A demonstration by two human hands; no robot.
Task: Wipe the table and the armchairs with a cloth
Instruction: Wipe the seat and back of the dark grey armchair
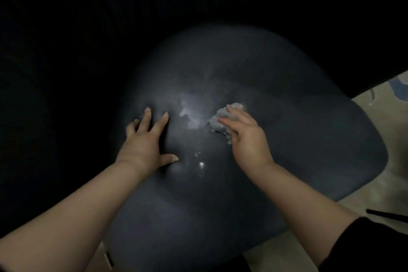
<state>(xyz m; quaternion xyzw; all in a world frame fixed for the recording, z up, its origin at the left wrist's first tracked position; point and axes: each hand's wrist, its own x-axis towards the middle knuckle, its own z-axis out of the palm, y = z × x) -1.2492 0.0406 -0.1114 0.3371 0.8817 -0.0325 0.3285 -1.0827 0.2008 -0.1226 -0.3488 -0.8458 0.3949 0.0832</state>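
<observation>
1. Gripping a bunched grey cloth, the right hand has its fingers curled over the wad and presses it down onto the seat of the dark armchair.

2. White smear: lies on the seat just to the left of the cloth, between the two hands. Its long axis runs from upper left to lower right, roughly across the direction in which the right forearm points.

3. White specks: a separate, smaller group, nearer the person than the smear and below-left of the cloth.

4. Left hand: holds nothing; fingers straight and spread, palm flat on the seat to the left of the smear, apparently bracing. It sits about as near the smear as the right hand does, but it has no cloth.

5. Judgement: the coming stroke belongs to the right hand and calls for a leftward sweep over the smear, then a pull toward the body to take the specks.

6. Patterned rug: visible beyond the seat's right edge. No table is in view.
</observation>
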